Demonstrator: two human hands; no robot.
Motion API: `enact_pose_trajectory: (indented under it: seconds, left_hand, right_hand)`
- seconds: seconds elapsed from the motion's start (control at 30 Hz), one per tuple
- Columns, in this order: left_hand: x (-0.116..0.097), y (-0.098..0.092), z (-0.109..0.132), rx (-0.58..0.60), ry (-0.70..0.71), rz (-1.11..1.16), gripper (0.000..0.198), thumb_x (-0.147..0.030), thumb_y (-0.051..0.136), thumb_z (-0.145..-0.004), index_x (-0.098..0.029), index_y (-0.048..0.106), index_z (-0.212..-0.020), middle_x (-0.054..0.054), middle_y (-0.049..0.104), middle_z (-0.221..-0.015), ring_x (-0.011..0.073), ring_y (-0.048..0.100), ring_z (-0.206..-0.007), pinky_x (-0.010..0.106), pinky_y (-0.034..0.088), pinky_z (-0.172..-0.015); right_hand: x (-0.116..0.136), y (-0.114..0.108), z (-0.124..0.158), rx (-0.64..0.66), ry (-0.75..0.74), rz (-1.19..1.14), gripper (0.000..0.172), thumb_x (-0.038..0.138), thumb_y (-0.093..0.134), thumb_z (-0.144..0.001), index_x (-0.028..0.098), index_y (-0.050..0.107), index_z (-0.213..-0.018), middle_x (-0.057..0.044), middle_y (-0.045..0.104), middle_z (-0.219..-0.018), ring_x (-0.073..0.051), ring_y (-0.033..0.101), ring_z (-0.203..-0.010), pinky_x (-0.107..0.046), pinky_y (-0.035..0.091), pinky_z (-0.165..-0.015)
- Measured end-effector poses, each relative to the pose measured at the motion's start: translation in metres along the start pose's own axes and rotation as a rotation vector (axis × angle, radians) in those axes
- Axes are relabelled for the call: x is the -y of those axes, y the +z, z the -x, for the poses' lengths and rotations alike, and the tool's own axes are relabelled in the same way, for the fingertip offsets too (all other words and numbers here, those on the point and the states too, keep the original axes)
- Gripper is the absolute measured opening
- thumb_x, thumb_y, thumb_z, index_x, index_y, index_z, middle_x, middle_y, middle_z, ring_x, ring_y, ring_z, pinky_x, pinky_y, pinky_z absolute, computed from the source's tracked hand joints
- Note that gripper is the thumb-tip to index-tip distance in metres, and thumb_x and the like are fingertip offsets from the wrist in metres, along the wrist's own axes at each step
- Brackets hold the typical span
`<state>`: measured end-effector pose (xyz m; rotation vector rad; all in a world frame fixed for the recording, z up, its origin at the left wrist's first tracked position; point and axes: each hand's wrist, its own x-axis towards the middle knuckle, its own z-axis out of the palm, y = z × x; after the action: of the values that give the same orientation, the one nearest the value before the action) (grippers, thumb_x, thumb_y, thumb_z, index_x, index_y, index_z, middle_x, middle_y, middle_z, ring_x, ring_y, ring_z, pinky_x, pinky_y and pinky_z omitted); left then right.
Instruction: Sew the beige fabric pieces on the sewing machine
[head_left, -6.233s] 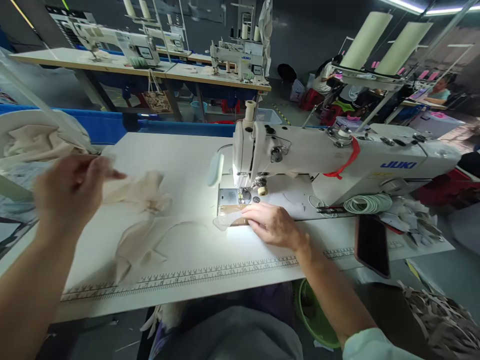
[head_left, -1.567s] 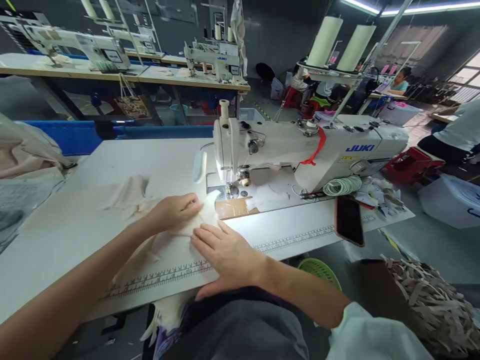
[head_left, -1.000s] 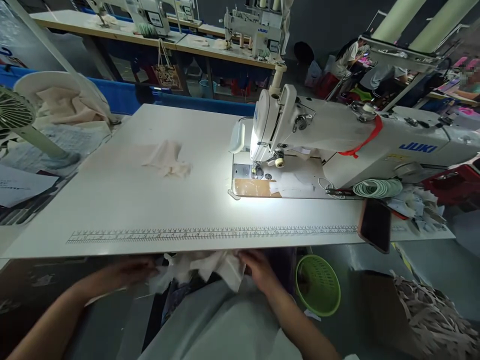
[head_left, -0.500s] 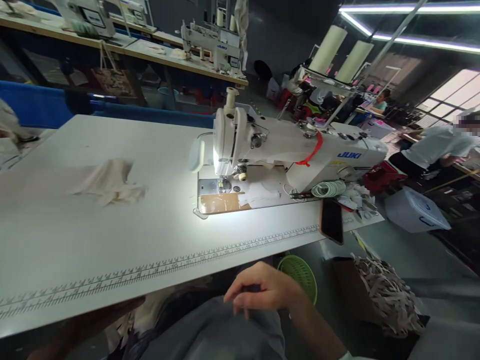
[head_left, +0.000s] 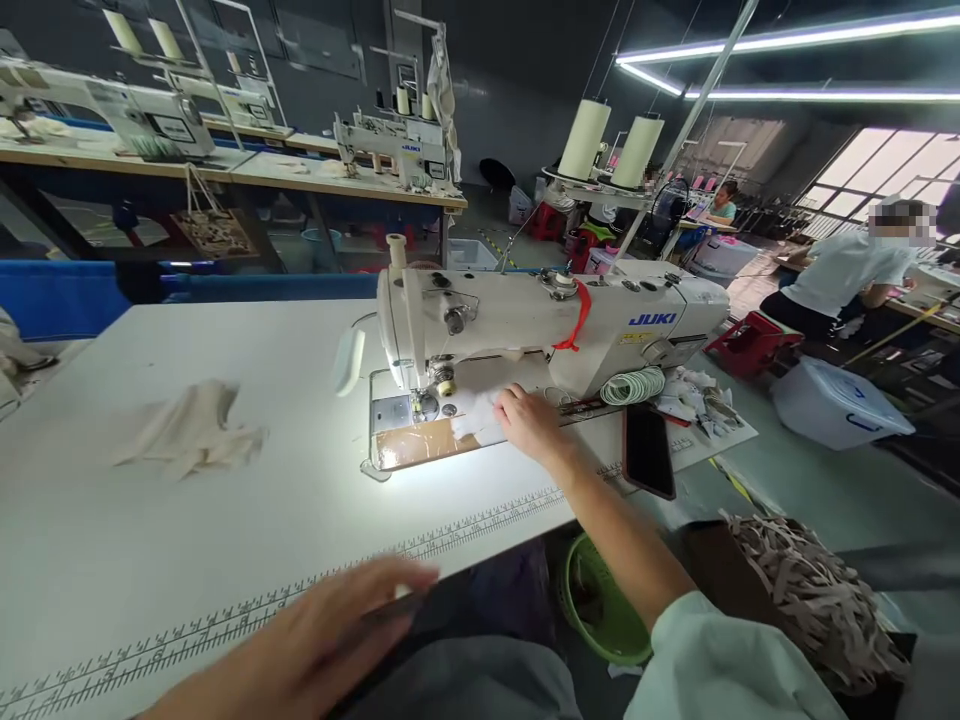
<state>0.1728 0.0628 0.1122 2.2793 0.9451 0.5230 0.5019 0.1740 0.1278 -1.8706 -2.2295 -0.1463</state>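
My right hand [head_left: 527,423] reaches under the arm of the sewing machine [head_left: 495,310], its fingers bent together on a white cloth piece [head_left: 480,422] that lies on the machine bed. The fingertips partly cover the cloth. Closer to me, my left hand [head_left: 330,620] hovers at the table's front edge above the printed ruler strip [head_left: 465,535]. It is blurred, with the fingers stretched out and the thumb apart, and I see nothing held in it. A crumpled beige cloth [head_left: 199,425] lies on the left of the white table [head_left: 300,520].
Right of the machine lie a coil of pale cord [head_left: 632,386], a phone [head_left: 649,450] and a heap of scraps [head_left: 697,400]. Below the edge stand a green basket [head_left: 607,640] and a box of fabric strips [head_left: 810,590]. A person [head_left: 847,270] sits at the far right.
My right hand has gone from above my lap up onto the machine bed and the white cloth. My left hand has risen from below the table edge. The view has shifted.
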Motion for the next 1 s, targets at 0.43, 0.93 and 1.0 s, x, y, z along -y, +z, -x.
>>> enact_pose_trajectory:
  seconds: [0.43,0.93,1.0]
  left_hand:
    - [-0.003,0.057,-0.212,-0.516,-0.044,-0.098,0.011,-0.032,0.055,-0.094,-0.021,0.057,-0.097,0.016,0.069,-0.107,0.0302,0.063,-0.104,0.051,0.054,-0.096]
    - [0.035,-0.053,-0.091,-0.259,-0.624,-0.334,0.027,-0.046,0.038,-0.095,-0.026,0.052,-0.084,-0.001,0.067,-0.069,0.0227,0.063,-0.068,0.031,0.037,-0.062]
    - [0.037,-0.059,-0.088,-0.237,-0.660,-0.395,0.024,-0.043,0.038,-0.095,-0.025,0.054,-0.089,0.002,0.073,-0.080,0.0249,0.067,-0.077,0.032,0.037,-0.065]
  right_hand:
    - [-0.030,0.007,0.007,-0.318,-0.265,-0.244,0.014,0.019,0.053,-0.103,0.021,0.065,-0.095,-0.006,0.070,-0.103,-0.017,0.067,-0.089,-0.025,0.043,-0.069]
    - [-0.026,0.016,0.007,-0.119,-0.139,-0.144,0.017,0.016,0.052,-0.096,0.021,0.066,-0.088,-0.006,0.072,-0.101,-0.018,0.064,-0.075,-0.030,0.034,-0.060]
    - [-0.029,0.017,0.007,-0.142,-0.157,-0.162,0.017,0.018,0.052,-0.096,0.022,0.066,-0.088,-0.007,0.072,-0.100,-0.019,0.065,-0.076,-0.030,0.036,-0.061]
